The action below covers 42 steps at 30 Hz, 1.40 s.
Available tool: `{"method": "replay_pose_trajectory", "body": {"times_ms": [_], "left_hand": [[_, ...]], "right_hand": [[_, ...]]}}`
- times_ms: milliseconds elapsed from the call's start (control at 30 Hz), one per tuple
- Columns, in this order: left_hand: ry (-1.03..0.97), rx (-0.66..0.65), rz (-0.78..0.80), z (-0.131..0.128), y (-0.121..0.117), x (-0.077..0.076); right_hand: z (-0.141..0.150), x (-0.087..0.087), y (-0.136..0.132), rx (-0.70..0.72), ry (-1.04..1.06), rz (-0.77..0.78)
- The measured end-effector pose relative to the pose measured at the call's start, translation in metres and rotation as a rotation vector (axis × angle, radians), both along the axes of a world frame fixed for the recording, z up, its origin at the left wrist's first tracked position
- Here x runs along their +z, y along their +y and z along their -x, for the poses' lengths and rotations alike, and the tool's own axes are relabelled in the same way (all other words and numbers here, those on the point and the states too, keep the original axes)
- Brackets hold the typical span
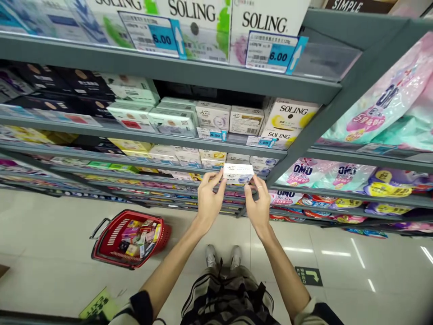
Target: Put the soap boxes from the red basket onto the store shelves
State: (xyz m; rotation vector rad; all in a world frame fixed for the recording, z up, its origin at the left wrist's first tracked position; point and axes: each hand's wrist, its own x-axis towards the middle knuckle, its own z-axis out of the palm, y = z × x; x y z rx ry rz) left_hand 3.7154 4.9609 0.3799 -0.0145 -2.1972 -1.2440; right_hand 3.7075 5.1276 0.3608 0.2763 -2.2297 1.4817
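Observation:
I hold a small white soap box (238, 173) between both hands in front of the grey shop shelves (189, 76). My left hand (209, 200) pinches its left end with the fingers closed on it. My right hand (259, 207) grips the right end from below, a ring on one finger. The box sits level, just in front of a shelf row of similar white boxes (237, 159).
A red shopping basket (130, 238) filled with several small packs stands on the tiled floor at my left. Shelves carry SOLING boxes (289, 119) and price tags (272, 53). Detergent bags (324, 174) fill the racks on the right. A green floor arrow (309, 276) lies near my feet.

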Motion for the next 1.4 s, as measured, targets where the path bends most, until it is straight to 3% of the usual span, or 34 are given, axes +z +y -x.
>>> {"method": "replay_pose_trajectory", "body": {"times_ms": [133, 267, 533, 767, 967, 1200, 1400], "left_hand": [[0.007, -0.087, -0.131, 0.007, 0.006, 0.004], [-0.028, -0.16, -0.289, 0.011, 0.016, -0.004], [0.03, -0.179, -0.234, 0.014, 0.015, -0.008], [0.012, -0.233, -0.351, 0.018, 0.015, -0.015], [-0.023, -0.24, -0.332, 0.025, 0.014, -0.021], [-0.067, -0.247, -0.357, 0.023, 0.02, -0.014], [-0.127, -0.225, -0.231, 0.024, 0.018, -0.019]], "right_hand": [[0.007, 0.0, -0.005, 0.041, -0.021, 0.106], [0.012, -0.003, -0.007, 0.055, -0.033, 0.211], [0.022, -0.004, -0.004, 0.136, -0.064, 0.308], [0.026, 0.001, -0.006, 0.154, -0.058, 0.279], [0.03, -0.001, -0.008, 0.142, -0.046, 0.238], [0.027, 0.001, -0.01, 0.049, 0.04, -0.032], [0.029, -0.003, -0.014, 0.008, -0.014, -0.129]]}}
